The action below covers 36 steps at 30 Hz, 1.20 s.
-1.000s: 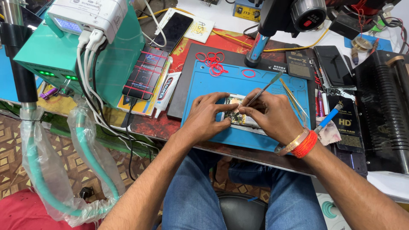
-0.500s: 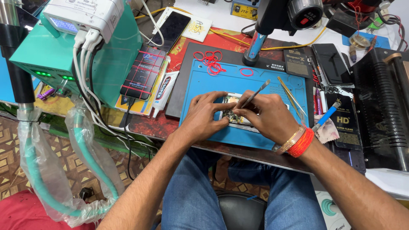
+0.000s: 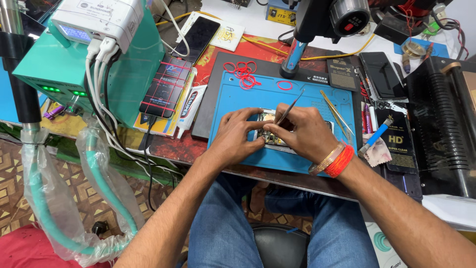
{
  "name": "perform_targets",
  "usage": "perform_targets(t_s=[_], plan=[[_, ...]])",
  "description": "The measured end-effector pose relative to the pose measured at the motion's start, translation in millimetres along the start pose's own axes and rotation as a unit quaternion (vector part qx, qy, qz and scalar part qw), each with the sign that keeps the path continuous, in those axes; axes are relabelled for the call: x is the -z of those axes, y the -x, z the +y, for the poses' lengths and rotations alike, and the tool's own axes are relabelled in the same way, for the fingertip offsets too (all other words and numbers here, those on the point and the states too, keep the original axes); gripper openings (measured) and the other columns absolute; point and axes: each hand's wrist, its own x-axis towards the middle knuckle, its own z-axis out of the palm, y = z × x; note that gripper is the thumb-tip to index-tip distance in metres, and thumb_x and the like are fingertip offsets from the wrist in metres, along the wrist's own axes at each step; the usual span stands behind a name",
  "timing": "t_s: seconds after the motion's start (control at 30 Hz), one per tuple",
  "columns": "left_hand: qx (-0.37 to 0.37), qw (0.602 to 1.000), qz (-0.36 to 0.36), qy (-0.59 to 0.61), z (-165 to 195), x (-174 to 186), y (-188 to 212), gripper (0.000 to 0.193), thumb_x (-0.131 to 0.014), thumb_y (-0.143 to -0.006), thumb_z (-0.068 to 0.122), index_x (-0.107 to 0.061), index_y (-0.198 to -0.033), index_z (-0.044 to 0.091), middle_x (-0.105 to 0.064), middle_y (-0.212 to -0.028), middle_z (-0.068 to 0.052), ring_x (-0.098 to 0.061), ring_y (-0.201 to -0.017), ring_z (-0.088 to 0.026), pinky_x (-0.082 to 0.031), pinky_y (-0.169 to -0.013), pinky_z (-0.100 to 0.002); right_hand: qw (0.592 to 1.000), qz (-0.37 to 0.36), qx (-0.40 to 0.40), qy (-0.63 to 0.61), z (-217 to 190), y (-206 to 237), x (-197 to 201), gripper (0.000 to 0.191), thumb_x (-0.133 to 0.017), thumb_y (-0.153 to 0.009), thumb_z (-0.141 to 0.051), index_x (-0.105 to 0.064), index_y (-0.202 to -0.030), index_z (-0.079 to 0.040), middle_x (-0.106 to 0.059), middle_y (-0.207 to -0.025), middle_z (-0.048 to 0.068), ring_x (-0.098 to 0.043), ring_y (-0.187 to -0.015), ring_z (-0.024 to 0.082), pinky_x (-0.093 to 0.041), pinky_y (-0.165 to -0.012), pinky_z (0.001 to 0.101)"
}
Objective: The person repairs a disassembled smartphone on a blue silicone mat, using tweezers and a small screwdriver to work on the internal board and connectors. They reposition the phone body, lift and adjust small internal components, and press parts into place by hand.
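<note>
We are holding an opened phone point(image 3: 270, 135) flat on the blue work mat point(image 3: 233, 99), near the front edge of the bench point(image 3: 173, 149). Our left hand point(image 3: 237, 133) is pressing its fingers against the phone's left end, the grip narrow and closed on its edge. Our right hand point(image 3: 303, 133) is pinching a thin metal tool point(image 3: 289, 107) in a tight grip, its tip touching the phone's inner parts and its handle slanting toward the back right. Red rubber bands point(image 3: 242, 72) are lying at the mat's back edge. A pair of tweezers point(image 3: 336, 115) is resting along the mat's right side. A phone wrapped in red bands point(image 3: 166, 87) is lying left of the mat, beside a white glue tube point(image 3: 187, 110). A green machine point(image 3: 106, 64) is standing at the bench's left end.
</note>
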Motion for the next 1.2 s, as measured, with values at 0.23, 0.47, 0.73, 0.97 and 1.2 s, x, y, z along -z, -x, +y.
perform_targets(t_s=[0.23, 0.47, 0.73, 0.97, 1.2], plan=[[0.005, 1.0, -0.002, 0.0, -0.4, -0.9, -0.5, 0.047, -0.071, -0.08, 0.031, -0.075, -0.126, 0.021, -0.057, -0.147, -0.009, -0.045, -0.14, -0.029, -0.027, -0.116, -0.047, 0.997, 0.024, -0.058, -0.05, 0.0, -2.1, 5.1, 0.028, -0.078, -0.09, -0.026, -0.065, -0.083, -0.003, -0.073, -0.067, 0.01, -0.074, -0.061, 0.016, -0.054, -0.053, 0.0305], [0.002, 1.0, -0.004, 0.005, 1.7, -1.1, -1.0, 0.049, -0.069, -0.08, 0.03, -0.074, -0.129, 0.024, -0.056, -0.147, -0.01, -0.046, -0.14, -0.028, -0.026, -0.117, -0.048, 0.981, 0.012, -0.089, -0.174, 1.8, 5.8, 14.3, 0.022, -0.072, -0.093, -0.014, -0.057, -0.101, 0.0, -0.078, -0.088, 0.011, -0.08, -0.088, 0.016, -0.064, -0.073, 0.029], [0.001, 1.0, -0.007, 0.001, 2.1, 0.4, -0.6, 0.05, -0.068, -0.08, 0.029, -0.073, -0.13, 0.025, -0.056, -0.147, -0.009, -0.045, -0.14, -0.029, -0.026, -0.117, -0.047, 0.992, -0.04, -0.057, -0.105, -0.6, 6.9, 12.2, 0.014, -0.067, -0.095, -0.009, -0.059, -0.105, -0.002, -0.081, -0.097, 0.01, -0.081, -0.094, 0.022, -0.064, -0.077, 0.0328], [0.006, 1.0, -0.013, 0.002, 1.1, 1.3, -0.8, 0.051, -0.068, -0.081, 0.031, -0.072, -0.131, 0.026, -0.056, -0.148, -0.01, -0.044, -0.141, -0.029, -0.025, -0.117, -0.048, 0.992, -0.058, -0.039, -0.108, -1.4, 6.7, 12.2, 0.014, -0.063, -0.095, -0.005, -0.055, -0.106, -0.002, -0.081, -0.098, 0.009, -0.081, -0.094, 0.022, -0.062, -0.077, 0.0333], [0.007, 1.0, -0.015, -0.002, 1.5, 0.8, -0.9, 0.051, -0.068, -0.081, 0.031, -0.072, -0.131, 0.026, -0.055, -0.148, -0.009, -0.043, -0.142, -0.029, -0.024, -0.118, -0.048, 0.992, -0.056, -0.045, -0.103, -0.9, 5.2, 10.9, 0.014, -0.063, -0.096, -0.005, -0.055, -0.106, -0.002, -0.081, -0.097, 0.009, -0.081, -0.093, 0.022, -0.063, -0.077, 0.0333]])
